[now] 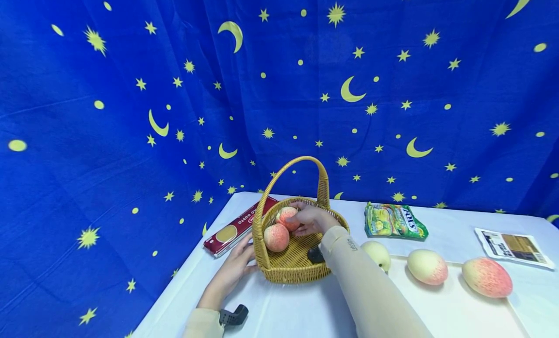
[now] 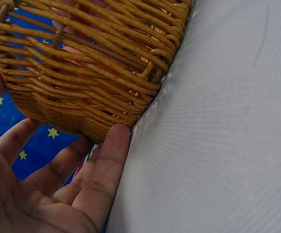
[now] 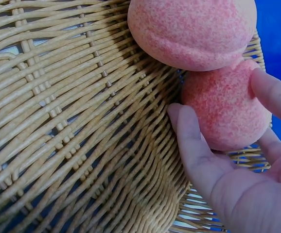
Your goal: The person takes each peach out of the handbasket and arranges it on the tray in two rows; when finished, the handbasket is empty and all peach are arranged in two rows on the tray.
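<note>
A wicker basket (image 1: pixel 297 276) with a tall arched handle stands on the table, two pink peaches lying inside at its left. Reaching into it, my right hand (image 1: pixel 312 219) holds the farther peach (image 3: pixel 225 107) between thumb and fingers. The nearer peach (image 1: pixel 276 237) touches that one in the right wrist view. My left hand (image 1: pixel 233 270) is at the basket's left side. Its extended fingers (image 2: pixel 104 170) touch the woven wall low down, near the white cloth.
A dark red packet (image 1: pixel 236 231) lies behind the left hand. To the right are a green candy bag (image 1: pixel 395 221), a white-and-brown pouch (image 1: pixel 515 248), and a pale tray (image 1: pixel 454 311) with a pale fruit (image 1: pixel 376 254) and two pink-tinged peaches (image 1: pixel 428 266) around it. A blue curtain (image 1: pixel 284 110) hangs behind.
</note>
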### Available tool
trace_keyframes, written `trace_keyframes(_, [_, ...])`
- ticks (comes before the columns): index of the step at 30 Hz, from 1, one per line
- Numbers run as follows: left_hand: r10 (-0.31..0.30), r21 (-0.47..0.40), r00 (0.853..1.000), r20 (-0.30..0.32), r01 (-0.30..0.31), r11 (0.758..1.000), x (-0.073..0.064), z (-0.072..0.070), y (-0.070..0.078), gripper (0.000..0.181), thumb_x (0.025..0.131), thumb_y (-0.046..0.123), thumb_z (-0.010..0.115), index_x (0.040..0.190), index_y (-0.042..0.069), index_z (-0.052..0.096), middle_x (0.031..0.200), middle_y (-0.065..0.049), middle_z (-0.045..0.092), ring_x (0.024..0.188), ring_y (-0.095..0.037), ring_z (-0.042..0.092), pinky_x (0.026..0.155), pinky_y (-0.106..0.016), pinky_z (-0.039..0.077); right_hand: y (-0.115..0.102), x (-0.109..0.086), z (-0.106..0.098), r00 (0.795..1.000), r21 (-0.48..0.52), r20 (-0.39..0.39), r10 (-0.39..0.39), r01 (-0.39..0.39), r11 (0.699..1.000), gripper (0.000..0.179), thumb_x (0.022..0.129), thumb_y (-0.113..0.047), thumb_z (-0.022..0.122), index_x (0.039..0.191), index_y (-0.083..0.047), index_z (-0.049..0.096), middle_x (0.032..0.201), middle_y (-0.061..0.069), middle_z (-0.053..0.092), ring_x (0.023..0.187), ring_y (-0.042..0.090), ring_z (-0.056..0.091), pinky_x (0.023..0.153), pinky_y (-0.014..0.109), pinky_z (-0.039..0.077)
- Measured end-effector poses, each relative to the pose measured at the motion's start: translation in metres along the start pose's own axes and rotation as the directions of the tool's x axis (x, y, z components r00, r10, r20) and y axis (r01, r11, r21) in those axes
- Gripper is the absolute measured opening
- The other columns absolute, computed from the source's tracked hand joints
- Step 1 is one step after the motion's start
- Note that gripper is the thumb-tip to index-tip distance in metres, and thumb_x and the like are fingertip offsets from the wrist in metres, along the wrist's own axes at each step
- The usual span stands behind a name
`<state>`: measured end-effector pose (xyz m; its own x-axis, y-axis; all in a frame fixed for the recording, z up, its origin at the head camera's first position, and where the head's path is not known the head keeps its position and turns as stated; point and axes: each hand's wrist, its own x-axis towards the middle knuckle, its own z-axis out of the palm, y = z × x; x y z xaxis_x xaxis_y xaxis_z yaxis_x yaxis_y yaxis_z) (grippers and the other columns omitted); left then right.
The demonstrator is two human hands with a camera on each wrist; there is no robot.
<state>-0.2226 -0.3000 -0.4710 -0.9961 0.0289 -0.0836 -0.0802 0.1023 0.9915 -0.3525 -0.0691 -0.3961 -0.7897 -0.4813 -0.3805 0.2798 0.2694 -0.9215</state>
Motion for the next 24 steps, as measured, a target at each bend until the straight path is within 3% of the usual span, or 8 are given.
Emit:
trace_keyframes(9, [0.000,-0.009,1.000,0.005,0.000,1.000,0.000,0.000,0.000,0.061,0.111,0.032,0.055,0.168,0.022,0.036,0.160,-0.019,0.053,0.138,-0.032,0.062,0.108,-0.049,0.060,0.000,0.000,0.001,0.999,-0.065,-0.047,-0.021,0.017,0.998,0.054,0.104,-0.010,0.068,0.151,-0.012,0.043,0.149,0.025,0.051,0.121,0.039,0.065,0.111,0.052,0.058])
trace_keyframes(16, [0.005,0.000,1.000,0.014,-0.005,1.000,0.001,0.002,0.002,0.061,0.112,0.032,0.054,0.169,0.020,0.034,0.159,-0.021,0.053,0.137,-0.033,0.062,0.108,-0.051,0.060,-0.002,-0.003,-0.004,0.997,-0.101,-0.064,-0.045,0.038,0.994,0.048,0.102,-0.012,0.071,0.143,-0.013,0.046,0.143,0.020,0.055,0.110,0.031,0.065,0.106,0.050,0.060])
trace_keyframes(24, [0.012,0.001,1.000,0.006,-0.012,1.000,0.000,0.001,0.000,0.062,0.112,0.030,0.053,0.169,0.018,0.033,0.155,-0.024,0.055,0.135,-0.033,0.063,0.107,-0.051,0.060,-0.009,-0.011,-0.010,0.996,-0.145,-0.059,-0.069,0.060,0.988,0.053,0.103,-0.013,0.070,0.148,-0.014,0.044,0.146,0.017,0.050,0.108,0.033,0.064,0.107,0.050,0.059])
